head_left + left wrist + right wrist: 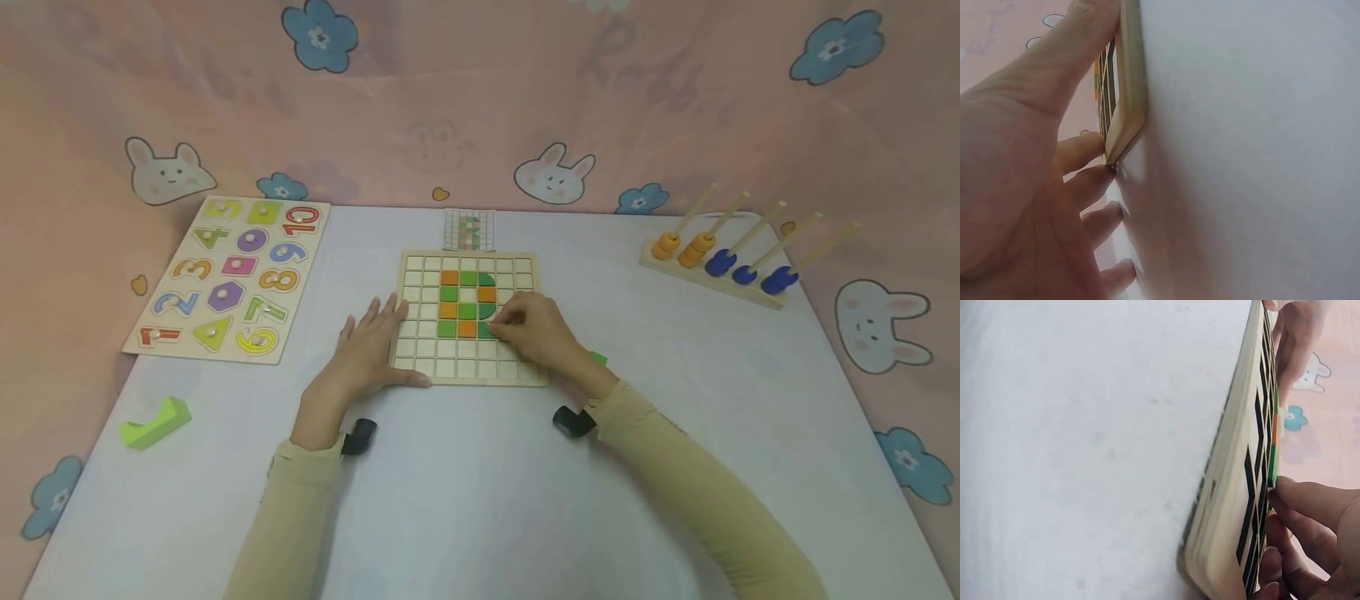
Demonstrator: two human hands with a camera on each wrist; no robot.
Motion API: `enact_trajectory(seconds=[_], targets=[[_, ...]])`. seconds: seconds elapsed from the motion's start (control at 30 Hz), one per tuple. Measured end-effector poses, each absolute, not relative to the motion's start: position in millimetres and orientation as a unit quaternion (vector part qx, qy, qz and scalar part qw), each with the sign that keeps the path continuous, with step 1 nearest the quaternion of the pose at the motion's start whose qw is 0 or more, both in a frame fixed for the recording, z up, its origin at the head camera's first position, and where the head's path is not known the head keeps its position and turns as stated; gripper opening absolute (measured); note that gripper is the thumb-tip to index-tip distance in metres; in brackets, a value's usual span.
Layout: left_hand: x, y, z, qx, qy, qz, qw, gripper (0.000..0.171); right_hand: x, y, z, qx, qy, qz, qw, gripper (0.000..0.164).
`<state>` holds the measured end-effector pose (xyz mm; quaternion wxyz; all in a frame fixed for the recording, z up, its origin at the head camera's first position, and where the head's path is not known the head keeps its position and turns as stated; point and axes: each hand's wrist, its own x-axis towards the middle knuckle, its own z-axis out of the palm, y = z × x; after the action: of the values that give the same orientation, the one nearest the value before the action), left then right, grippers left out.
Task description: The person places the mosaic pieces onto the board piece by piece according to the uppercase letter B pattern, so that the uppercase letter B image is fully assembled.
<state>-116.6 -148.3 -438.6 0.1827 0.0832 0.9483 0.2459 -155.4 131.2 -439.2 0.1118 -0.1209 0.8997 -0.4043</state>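
Note:
A wooden grid board lies on the table with orange and green tiles set in its middle cells. My left hand rests at the board's left edge, fingers spread, the thumb along the front corner. In the left wrist view, its fingertips touch the board's corner. My right hand reaches over the board's right side and pinches a green tile with rounded edge at the lower right of the pattern. In the right wrist view, the thumb meets that green tile; the other fingers curl close to the grid.
A pattern card stands behind the board. At left lies a number puzzle, with a light green block in front of it. A bead counter with pegs stands back right. Loose tiles lie partly hidden behind the right wrist.

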Motion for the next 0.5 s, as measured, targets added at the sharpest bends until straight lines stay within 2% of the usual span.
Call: enact_trajectory(seconds=[0.27, 0.5], targets=[[-116, -148, -439, 0.084, 0.949, 0.243, 0.183, 0.130, -153, 154, -436, -0.131, 0.897, -0.402, 0.128, 0.013], [-116, -149, -438, 0.084, 0.949, 0.244, 0.184, 0.130, -146, 187, -436, -0.137, 0.899, -0.393, 0.138, 0.024]])
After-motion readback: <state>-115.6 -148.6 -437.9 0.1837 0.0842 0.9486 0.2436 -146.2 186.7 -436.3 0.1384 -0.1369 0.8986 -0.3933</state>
